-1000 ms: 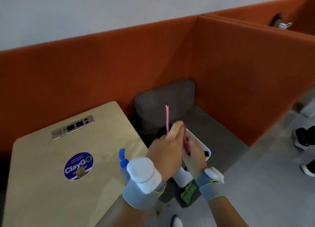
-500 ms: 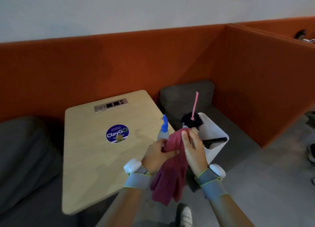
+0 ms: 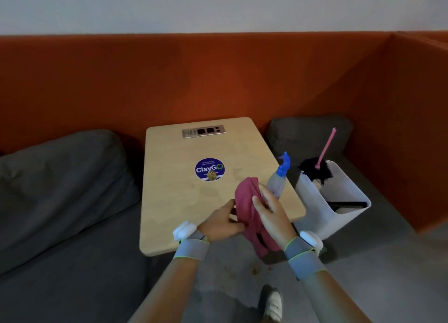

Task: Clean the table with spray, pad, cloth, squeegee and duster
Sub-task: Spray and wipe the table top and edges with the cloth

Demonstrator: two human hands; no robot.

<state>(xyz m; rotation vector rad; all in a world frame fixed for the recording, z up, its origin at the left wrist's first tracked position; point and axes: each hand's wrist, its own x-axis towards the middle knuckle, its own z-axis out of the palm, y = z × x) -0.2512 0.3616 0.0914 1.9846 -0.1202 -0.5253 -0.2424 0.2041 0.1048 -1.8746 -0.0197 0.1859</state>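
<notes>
Once by bin (image 3: 339, 216), cloth (image 3: 244, 201) over table (image 3: 181, 201)

A grey stretch-fabric wristband (image 3: 191, 248) edged in yellow-green piping sits behind the left hand (image 3: 218, 222); a white rounded plastic pod (image 3: 184, 230) is mounted on its outer side; the right hand (image 3: 271, 216) has a matching grey band (image 3: 301, 256) and white pod (image 3: 311, 241); both forearms are bare; one white shoe (image 3: 272, 303) shows below.

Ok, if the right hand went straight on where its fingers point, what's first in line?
The pink cloth that the right hand grips, bunched just ahead of it. Beyond that, likely bare table, with the spray bottle just right of the line, though depth is unclear.
</notes>
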